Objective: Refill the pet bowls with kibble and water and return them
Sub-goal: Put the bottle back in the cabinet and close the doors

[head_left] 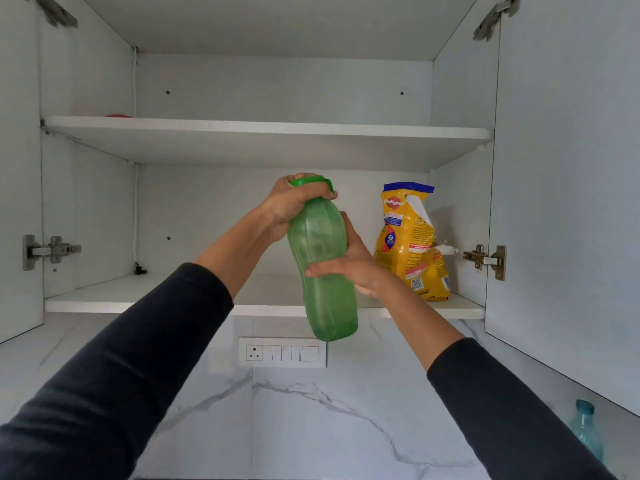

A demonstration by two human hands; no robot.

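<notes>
A green translucent water bottle (pixel 323 271) is held up in front of an open white wall cabinet (pixel 263 301). My left hand (pixel 294 204) is closed over its green cap and neck. Around the bottle's middle, from the right side, wraps my right hand (pixel 349 263). The bottle tilts slightly, its base hanging below the lower shelf edge. On the lower shelf at the right stands a yellow kibble bag (pixel 410 242) with a blue top. No pet bowls are in view.
Both cabinet doors stand open at the left (pixel 19 202) and right (pixel 568 202). A small red object (pixel 117 115) peeks over the upper shelf at left. Below are a white switch panel (pixel 282 352) on the marble wall and a blue bottle (pixel 587 431) at lower right.
</notes>
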